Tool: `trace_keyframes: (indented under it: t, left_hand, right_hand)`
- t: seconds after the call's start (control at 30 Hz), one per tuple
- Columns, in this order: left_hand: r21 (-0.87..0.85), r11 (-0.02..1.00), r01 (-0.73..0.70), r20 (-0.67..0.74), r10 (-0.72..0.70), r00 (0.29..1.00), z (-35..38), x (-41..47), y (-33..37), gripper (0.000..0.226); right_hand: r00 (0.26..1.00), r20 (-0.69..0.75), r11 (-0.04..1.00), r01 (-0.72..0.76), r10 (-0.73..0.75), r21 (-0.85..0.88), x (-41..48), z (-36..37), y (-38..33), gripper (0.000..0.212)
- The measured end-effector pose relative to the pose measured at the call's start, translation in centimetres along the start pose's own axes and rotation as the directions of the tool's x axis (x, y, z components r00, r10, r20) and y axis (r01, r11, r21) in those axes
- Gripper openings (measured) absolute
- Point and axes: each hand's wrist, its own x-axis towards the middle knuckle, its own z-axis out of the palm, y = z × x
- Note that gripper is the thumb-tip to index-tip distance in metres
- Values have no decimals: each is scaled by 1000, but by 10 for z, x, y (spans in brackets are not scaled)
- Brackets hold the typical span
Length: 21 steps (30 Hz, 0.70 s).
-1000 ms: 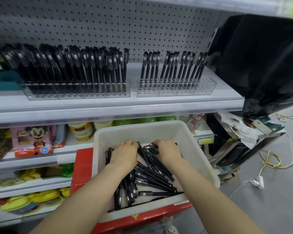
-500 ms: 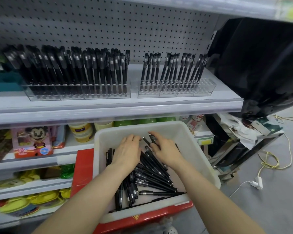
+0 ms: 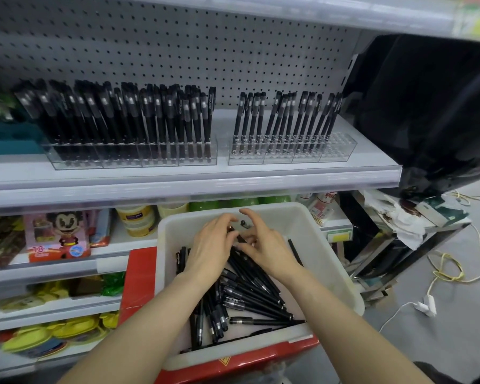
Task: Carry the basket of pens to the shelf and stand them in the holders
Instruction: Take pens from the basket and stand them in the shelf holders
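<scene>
The pens (image 3: pixel 250 297) lie in a heap in the white basket (image 3: pixel 336 261). The basket sits on a red box (image 3: pixel 139 275) under the shelf (image 3: pixel 191 178). The left hand (image 3: pixel 211 246) and right hand (image 3: pixel 268 252) meet at the far end of the heap. Their fingers (image 3: pixel 219 223) curl around a few pens. More pens stand in the clear holders (image 3: pixel 291 155) on the shelf.

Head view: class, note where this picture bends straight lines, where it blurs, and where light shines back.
Head view: the wide lens bows the shelf edge and tilts the standing pens outward; the far-left goods smear soft while the loose pens in the basket look crisp; lighting is even, with faint sheen on the black sheet.
</scene>
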Motion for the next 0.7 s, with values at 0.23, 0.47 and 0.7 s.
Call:
trace_keyframes:
  t: [0.23, 0.47, 0.7]
  left_hand:
    - [-356, 930, 93, -204, -174, 963, -14, 8, -8, 13]
    - [-289, 955, 68, -84, -96, 992, -20, 16, 3, 17]
    - [-100, 991, -85, -34, 82, 996, -10, 39, 33, 19]
  right_hand:
    - [982, -158, 970, -60, 99, 235, -1, -26, -1, 14]
    - [922, -174, 655, -105, 347, 748, 9, -65, -11, 23]
    - [930, -137, 529, -70, 341, 846, 19, -86, -11, 12]
